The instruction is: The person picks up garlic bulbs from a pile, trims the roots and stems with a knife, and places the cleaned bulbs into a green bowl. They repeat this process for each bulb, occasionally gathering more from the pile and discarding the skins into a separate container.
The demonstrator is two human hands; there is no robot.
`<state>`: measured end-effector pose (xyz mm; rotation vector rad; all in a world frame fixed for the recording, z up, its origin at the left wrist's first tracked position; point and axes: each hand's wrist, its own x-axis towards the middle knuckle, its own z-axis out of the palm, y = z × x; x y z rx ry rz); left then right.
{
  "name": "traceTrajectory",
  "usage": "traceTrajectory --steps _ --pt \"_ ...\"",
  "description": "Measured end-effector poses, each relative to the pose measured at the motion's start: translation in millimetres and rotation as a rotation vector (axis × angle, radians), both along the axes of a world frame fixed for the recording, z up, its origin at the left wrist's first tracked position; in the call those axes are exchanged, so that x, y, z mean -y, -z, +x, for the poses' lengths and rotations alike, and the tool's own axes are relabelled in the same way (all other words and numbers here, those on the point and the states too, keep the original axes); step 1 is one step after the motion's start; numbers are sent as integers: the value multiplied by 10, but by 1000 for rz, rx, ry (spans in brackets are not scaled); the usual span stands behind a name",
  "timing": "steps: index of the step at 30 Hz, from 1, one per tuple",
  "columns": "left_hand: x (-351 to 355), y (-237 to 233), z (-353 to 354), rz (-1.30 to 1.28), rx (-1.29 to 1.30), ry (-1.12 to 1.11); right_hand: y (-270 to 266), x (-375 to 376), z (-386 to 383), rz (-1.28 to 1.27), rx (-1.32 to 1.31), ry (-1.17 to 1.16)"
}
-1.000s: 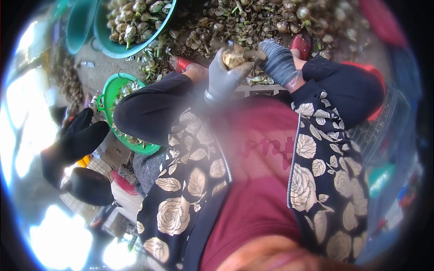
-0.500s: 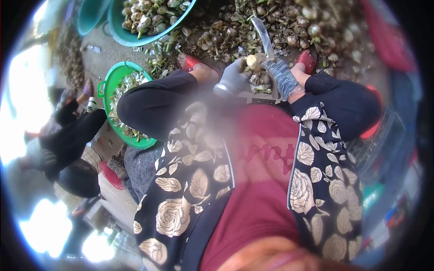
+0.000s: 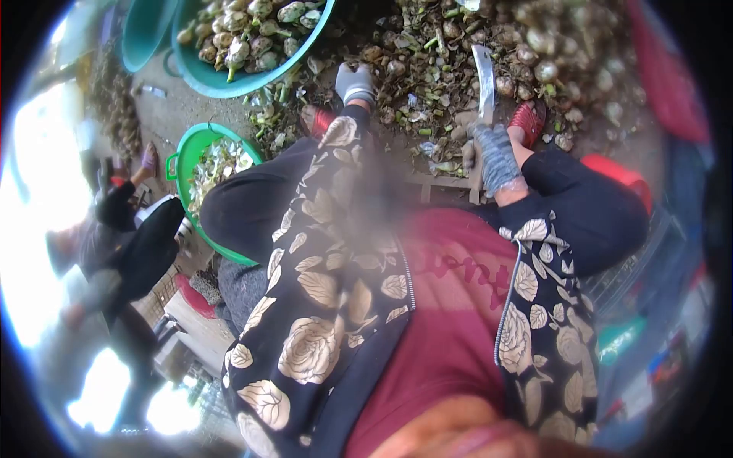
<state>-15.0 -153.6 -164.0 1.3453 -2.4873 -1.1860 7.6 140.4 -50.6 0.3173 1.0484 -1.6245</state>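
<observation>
My left hand point(image 3: 356, 82), in a grey glove, is stretched far forward to the near edge of a heap of bulbs and trimmings point(image 3: 427, 42) on the ground. Its fingers are hidden from view, so what it holds does not show. Close to my right knee, my right hand point(image 3: 495, 156), in a grey knit glove, grips a knife point(image 3: 482, 88) with the broad blade pointing up and away. My feet in red sandals point(image 3: 528, 122) rest at the edge of the heap.
A teal basin point(image 3: 229, 84) full of trimmed bulbs stands at the top left, with a second teal basin point(image 3: 141, 34) beside it. A green basin point(image 3: 183, 164) of peelings sits by my left knee. Another person in black point(image 3: 130, 237) crouches at the left.
My left hand has let go of the bulb it held near the knife and has reached forward to the heap. My right hand with the knife has dropped back toward my knee.
</observation>
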Motion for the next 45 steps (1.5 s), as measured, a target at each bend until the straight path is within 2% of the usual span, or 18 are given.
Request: traceTrajectory --steps 3,5,9,10,13,15,17,18,21,22,25,29,32,35,39,40,43,45 --pt "-8 226 -274 -127 175 72 -3 -18 29 20 63 -85" --pt "-54 207 -408 -1 365 57 -249 132 40 180 72 -55" --pt "-133 287 -573 -37 556 184 -407 378 120 419 102 188" --pt "-134 328 -587 -73 532 206 -358 401 183 461 32 225" --pt "-184 331 -475 -21 79 211 -347 288 71 411 -40 137" --pt "-238 106 -453 254 -227 237 -145 242 28 466 -153 102" --pt "-309 -78 -457 521 -583 225 -230 363 -16 684 -348 142" --pt "-396 -191 -391 755 -646 169 -232 360 -19 589 -612 272" --pt "-565 -784 -141 838 -552 264 -148 294 -109 573 -1000 255" --pt "-607 -933 -28 879 -486 290 -227 294 -138 759 -1229 172" --pt "-732 -1178 328 1059 -488 414 -751 348 -163 881 -1449 -150" --pt "-887 -1474 685 1117 -353 552 -686 317 -49 773 -1728 -326" --pt "-976 -1548 800 940 -335 632 -728 280 21 749 -1676 -416" --pt "-1078 -1632 885 949 -372 606 -556 201 68 707 -1778 -275" --pt "-1257 -1723 908 818 -442 629 -265 89 102 659 -1658 -146" --pt "-1250 -1793 917 878 -274 586 -257 87 110 662 -1720 -121" --pt "-1296 -1754 949 965 -400 508 -185 99 95 700 -1609 -251" --pt "-1182 -1886 993 980 -379 604 335 -230 -126 928 -1368 -390"
